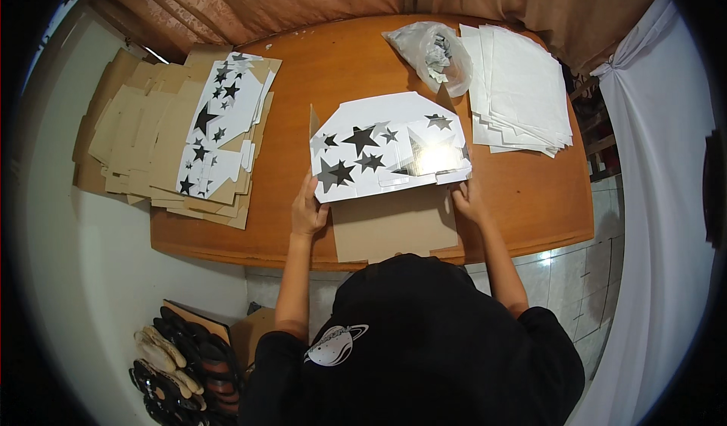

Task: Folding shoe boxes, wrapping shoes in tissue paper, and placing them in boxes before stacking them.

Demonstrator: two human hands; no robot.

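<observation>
- Held a glossy white cardboard piece printed with black and grey stars [386, 157] near the middle of a curved brown wooden table [522, 218], printed face showing.
- Closed the bare left hand [307, 212] around its 8 o'clock corner, thumb and fingers on neighbouring edges.
- Closed the bare right hand [469, 200] around the 4 o'clock corner, by all appearances, with fingertips partly lost in shadow.
- Seemed to call for equal, light pressure from both sides, to avoid twisting the sheet or denting its corners.
- Showed thin upright brown cardboard flaps [313, 121] at 10 o'clock and between 1 and 2; probably needed care against snagging or creasing away from the fold lines.
- Lay below at 6 o'clock, between the forearms: a plain tan rectangular cardboard panel [394, 229]. Could not tell whether joined to the starred piece or separate. Likely worth squaring with it before pressing.
- Caught bright glare at about 3 o'clock on the starred face; seemed best checked for bends from a slight tilt.
- Left working room beside a layered stack of flat brown cardboard [136, 138] at 9 o'clock, a clear crumpled plastic bag [458, 81] at 1 and a pile of white paper sheets [522, 85] at 2; seemed wise to avoid brushing any of them.
</observation>
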